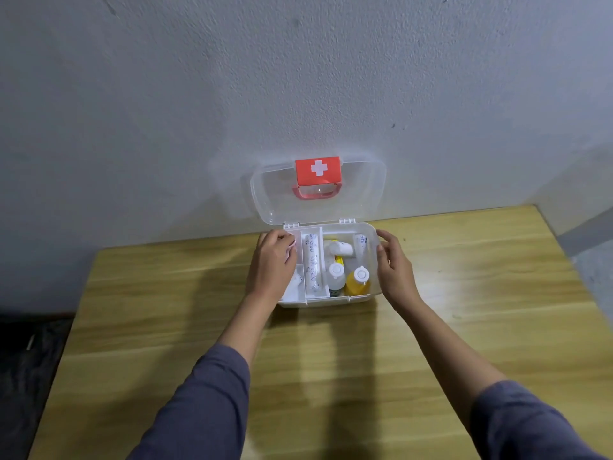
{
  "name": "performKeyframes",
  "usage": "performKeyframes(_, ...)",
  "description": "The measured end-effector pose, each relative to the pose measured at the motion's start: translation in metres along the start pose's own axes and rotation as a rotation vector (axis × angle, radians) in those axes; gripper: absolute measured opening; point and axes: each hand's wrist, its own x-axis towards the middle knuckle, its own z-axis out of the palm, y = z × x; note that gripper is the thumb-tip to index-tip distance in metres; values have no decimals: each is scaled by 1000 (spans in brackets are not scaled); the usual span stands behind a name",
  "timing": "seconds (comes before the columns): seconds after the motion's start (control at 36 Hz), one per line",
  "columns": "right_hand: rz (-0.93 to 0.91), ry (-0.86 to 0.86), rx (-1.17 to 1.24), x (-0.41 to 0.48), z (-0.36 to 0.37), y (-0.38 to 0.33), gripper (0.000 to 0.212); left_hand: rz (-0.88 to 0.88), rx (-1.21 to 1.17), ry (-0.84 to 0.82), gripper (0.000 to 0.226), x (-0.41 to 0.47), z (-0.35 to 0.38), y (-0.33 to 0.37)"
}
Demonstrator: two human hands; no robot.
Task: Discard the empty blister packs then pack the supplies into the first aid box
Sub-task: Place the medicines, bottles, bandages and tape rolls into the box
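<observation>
A translucent first aid box (326,302) sits at the centre of the frame on a wooden tabletop (464,310), close to the pale wall (199,94) behind it. Its clear lid (361,194) stands raised and upright, hinged at the far rim, with a red latch (317,171) bearing a white cross at its upper middle and a pink handle (315,194) just below. The left half of the box holds a white inner tray (316,293) divided into compartments; a long wrapped gauze roll (312,263) lies lengthwise in the tray's right-hand channel. In the open right half stand a clear bottle (336,277) with a white cap and, just beside it to the right, a yellow bottle (359,282) with a white cap; behind them lie a small white bottle (341,249) on its side and a second wrapped roll (361,244) against the far right corner. The left hand (273,263) rests over the tray's left compartments, its grip curled closed on a small pale pink item (292,242) at the upper left corner of the box; what that item is cannot be told. The right hand (394,263) is at the box's right wall, fingers (381,252) spread apart and touching the rim, clamped on nothing. Both forearms enter from the lower edge in grey-blue sleeves (205,403). A dark bag (26,360) lies on the floor at the lower left.
</observation>
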Motion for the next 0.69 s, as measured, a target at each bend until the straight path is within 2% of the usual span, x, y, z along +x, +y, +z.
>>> performKeyframes(0.11,-58,194,-29,0,-4,-15,33,-126,-150,113,28,-15,-11,3)
performKeyframes(0.17,-199,280,-36,1,-8,-34,31,-191,-208,156,36,-30,-18,4)
performKeyframes(0.28,-490,237,-100,12,-7,-75,32,-412,-316,14,63,-66,-18,-4)
performKeyframes(0.33,-617,187,-162,21,-1,-93,34,-405,-393,-55,68,-78,-16,-10)
performKeyframes(0.39,-738,120,-270,30,6,-106,37,-359,-474,-88,61,-84,-13,-12)
performKeyframes(0.47,-820,56,-445,41,16,-116,39,-351,-569,-138,76,-88,-8,-17)
performKeyframes(0.69,-932,139,-526,51,12,-122,22,-349,-596,-120,83,-88,-6,-22)
